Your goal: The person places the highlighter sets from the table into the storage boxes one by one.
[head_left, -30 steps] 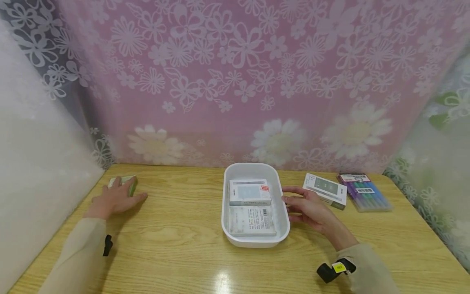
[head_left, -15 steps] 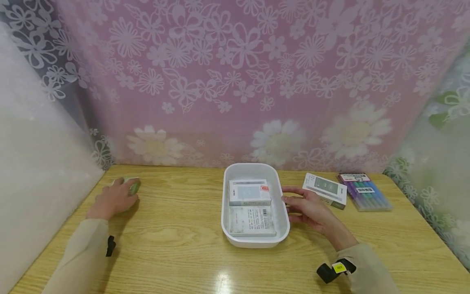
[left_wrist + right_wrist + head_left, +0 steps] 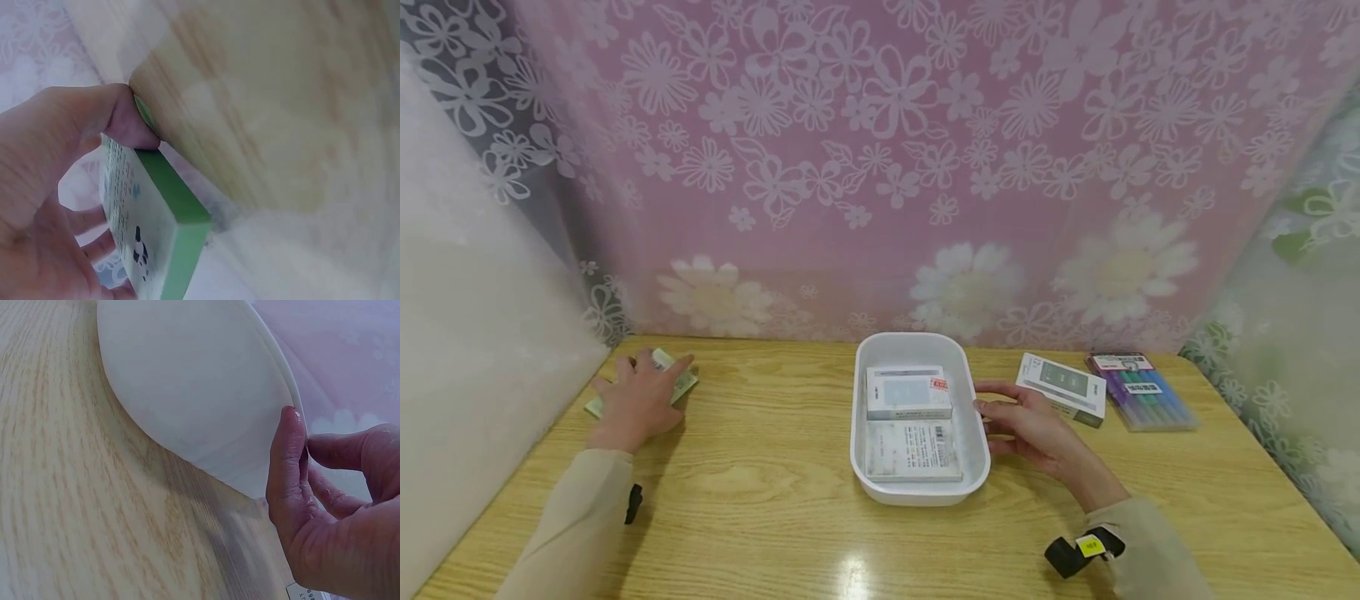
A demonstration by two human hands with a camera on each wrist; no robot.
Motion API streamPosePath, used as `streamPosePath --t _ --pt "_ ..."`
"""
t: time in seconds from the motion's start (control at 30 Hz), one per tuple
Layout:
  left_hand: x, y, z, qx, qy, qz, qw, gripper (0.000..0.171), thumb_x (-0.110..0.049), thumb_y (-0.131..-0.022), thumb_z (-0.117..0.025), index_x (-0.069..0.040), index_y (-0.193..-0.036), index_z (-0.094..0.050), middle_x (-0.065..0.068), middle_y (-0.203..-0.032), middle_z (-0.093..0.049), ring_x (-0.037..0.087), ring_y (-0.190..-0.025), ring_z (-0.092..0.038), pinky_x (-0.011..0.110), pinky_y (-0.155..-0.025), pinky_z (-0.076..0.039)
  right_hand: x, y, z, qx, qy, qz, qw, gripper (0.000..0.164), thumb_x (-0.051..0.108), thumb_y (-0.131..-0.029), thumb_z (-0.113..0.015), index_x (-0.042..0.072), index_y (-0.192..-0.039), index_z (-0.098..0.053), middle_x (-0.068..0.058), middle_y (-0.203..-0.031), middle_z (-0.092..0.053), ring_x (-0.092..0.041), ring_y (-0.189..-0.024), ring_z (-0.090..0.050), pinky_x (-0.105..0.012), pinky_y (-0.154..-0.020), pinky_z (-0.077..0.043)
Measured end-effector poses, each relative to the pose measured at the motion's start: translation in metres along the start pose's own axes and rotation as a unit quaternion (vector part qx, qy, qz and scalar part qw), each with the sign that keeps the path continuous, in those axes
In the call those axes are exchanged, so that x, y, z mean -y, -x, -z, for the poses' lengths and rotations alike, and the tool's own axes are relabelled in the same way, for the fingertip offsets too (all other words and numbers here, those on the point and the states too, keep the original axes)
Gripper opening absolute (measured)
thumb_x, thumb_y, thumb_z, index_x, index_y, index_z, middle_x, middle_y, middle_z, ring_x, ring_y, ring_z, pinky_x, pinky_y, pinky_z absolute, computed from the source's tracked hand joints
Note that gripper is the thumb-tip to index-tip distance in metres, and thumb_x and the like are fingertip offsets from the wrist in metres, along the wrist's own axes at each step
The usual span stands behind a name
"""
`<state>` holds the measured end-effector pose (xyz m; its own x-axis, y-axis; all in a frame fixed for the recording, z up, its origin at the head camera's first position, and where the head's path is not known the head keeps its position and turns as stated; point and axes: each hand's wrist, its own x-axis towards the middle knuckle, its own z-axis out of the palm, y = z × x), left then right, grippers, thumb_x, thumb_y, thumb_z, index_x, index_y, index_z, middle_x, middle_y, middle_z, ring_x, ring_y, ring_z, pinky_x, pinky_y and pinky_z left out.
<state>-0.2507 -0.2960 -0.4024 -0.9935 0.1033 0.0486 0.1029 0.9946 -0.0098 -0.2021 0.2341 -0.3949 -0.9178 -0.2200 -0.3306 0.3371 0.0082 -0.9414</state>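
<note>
My left hand [image 3: 635, 402] grips a flat green-and-white box [image 3: 140, 212], tilted over the wooden table at the far left. A panda print shows on its face and its side is plain green. In the left wrist view the thumb presses on its edge while the other fingers reach behind it. At the centre stands a white plastic tub [image 3: 863, 433] with rounded corners. My right hand [image 3: 1033, 429] holds the tub's right rim with its fingertips. The right wrist view shows fingers along the outer wall and at the rim.
Inside the tub lie two boxes, a bluish-fronted white box [image 3: 910, 392] behind a white printed box [image 3: 913, 450]. Right of the tub rest a white box with a dark panel [image 3: 1062, 385] and a clear pack of coloured pens [image 3: 1150, 400]. A pink floral curtain [image 3: 880, 167] hangs behind.
My left hand has closed on the green-and-white box and turned it, so more of it shows past the fingers. My right hand and the tub have stayed in place.
</note>
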Motion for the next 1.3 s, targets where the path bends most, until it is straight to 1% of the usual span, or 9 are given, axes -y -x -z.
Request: streamPosePath --t 0.17,0.3,0.5,0.6,0.73,0.87,0.97,1.07,1.3 --pt "-0.002 0.002 -0.002 -0.043 -0.009 -0.013 0.9989 0.075 -0.023 -0.081 -0.082 -0.017 -0.149 -0.050 0.039 -0.145 -0.035 0.070 -0.120 -0.036 0.091 -0.079 -0.031 0.001 0.000 0.000 -0.004 0.003 -0.002 1.000 0.063 0.024 -0.101 -0.066 0.004 -0.154 -0.038 0.000 -0.108 -0.075 -0.014 -0.089 -0.073 -0.027 -0.071 -0.062" --pt "-0.004 0.004 -0.001 -0.063 -0.009 -0.019 0.9978 0.074 -0.019 -0.079 -0.082 -0.018 -0.146 -0.052 0.036 -0.147 -0.034 0.069 -0.119 -0.039 0.089 -0.076 -0.034 0.000 -0.001 0.000 -0.004 0.001 -0.004 1.000 0.063 0.024 -0.100 -0.066 0.004 -0.153 -0.038 0.001 -0.107 -0.075 -0.014 -0.089 -0.073 -0.027 -0.071 -0.062" --pt "-0.010 0.006 0.009 -0.072 -0.026 -0.026 0.9967 0.078 -0.022 -0.078 -0.085 -0.021 -0.147 -0.050 0.029 -0.156 -0.029 0.067 -0.120 -0.040 0.089 -0.077 -0.035 0.001 -0.001 0.001 0.000 0.001 -0.002 1.000 0.064 0.024 -0.101 -0.065 0.004 -0.154 -0.037 0.001 -0.106 -0.075 -0.013 -0.088 -0.073 -0.027 -0.070 -0.062" --pt "-0.015 0.009 0.015 -0.073 -0.032 -0.032 0.9963 0.082 -0.024 -0.077 -0.088 -0.022 -0.149 -0.048 0.028 -0.157 -0.028 0.067 -0.121 -0.041 0.089 -0.078 -0.036 0.001 -0.001 0.001 -0.001 0.003 -0.004 1.000 0.064 0.025 -0.101 -0.066 0.004 -0.154 -0.037 0.000 -0.107 -0.075 -0.013 -0.089 -0.073 -0.027 -0.071 -0.062" --pt "-0.024 0.015 0.023 -0.079 -0.030 -0.038 0.9957 0.088 -0.025 -0.075 -0.090 -0.025 -0.150 -0.046 0.025 -0.158 -0.027 0.065 -0.121 -0.043 0.085 -0.074 -0.040 0.001 -0.001 0.000 -0.002 0.004 -0.005 1.000 0.063 0.025 -0.101 -0.065 0.004 -0.153 -0.037 0.000 -0.108 -0.075 -0.014 -0.089 -0.073 -0.027 -0.071 -0.062" --pt "-0.034 0.020 0.029 -0.091 -0.027 -0.048 0.9943 0.088 -0.025 -0.076 -0.089 -0.027 -0.151 -0.044 0.023 -0.160 -0.026 0.063 -0.120 -0.046 0.079 -0.069 -0.044 0.000 -0.001 0.000 -0.001 0.006 -0.001 1.000 0.062 0.024 -0.101 -0.065 0.003 -0.152 -0.038 0.000 -0.106 -0.075 -0.013 -0.089 -0.073 -0.027 -0.071 -0.062" --pt "-0.041 0.021 0.031 -0.108 -0.023 -0.060 0.9921 0.086 -0.024 -0.077 -0.086 -0.028 -0.152 -0.043 0.023 -0.159 -0.027 0.062 -0.118 -0.047 0.078 -0.068 -0.046 0.000 -0.002 0.000 -0.001 0.007 0.000 1.000 0.062 0.023 -0.101 -0.065 0.003 -0.152 -0.038 0.001 -0.104 -0.075 -0.013 -0.088 -0.072 -0.027 -0.070 -0.061" --pt "-0.048 0.023 0.032 -0.128 -0.013 -0.074 0.9890 0.085 -0.020 -0.076 -0.084 -0.029 -0.150 -0.043 0.023 -0.159 -0.029 0.061 -0.117 -0.049 0.078 -0.069 -0.046 0.000 -0.001 0.000 -0.001 0.006 0.000 1.000 0.062 0.024 -0.101 -0.065 0.003 -0.152 -0.038 0.001 -0.104 -0.075 -0.013 -0.088 -0.072 -0.027 -0.071 -0.062" --pt "-0.064 0.027 0.033 -0.177 -0.010 -0.107 0.9784 0.083 -0.017 -0.072 -0.086 -0.030 -0.146 -0.049 0.020 -0.156 -0.035 0.057 -0.117 -0.054 0.076 -0.069 -0.050 -0.001 0.000 0.001 0.004 0.003 0.004 1.000 0.061 0.023 -0.101 -0.065 0.003 -0.152 -0.039 0.001 -0.103 -0.076 -0.013 -0.088 -0.073 -0.027 -0.071 -0.062"
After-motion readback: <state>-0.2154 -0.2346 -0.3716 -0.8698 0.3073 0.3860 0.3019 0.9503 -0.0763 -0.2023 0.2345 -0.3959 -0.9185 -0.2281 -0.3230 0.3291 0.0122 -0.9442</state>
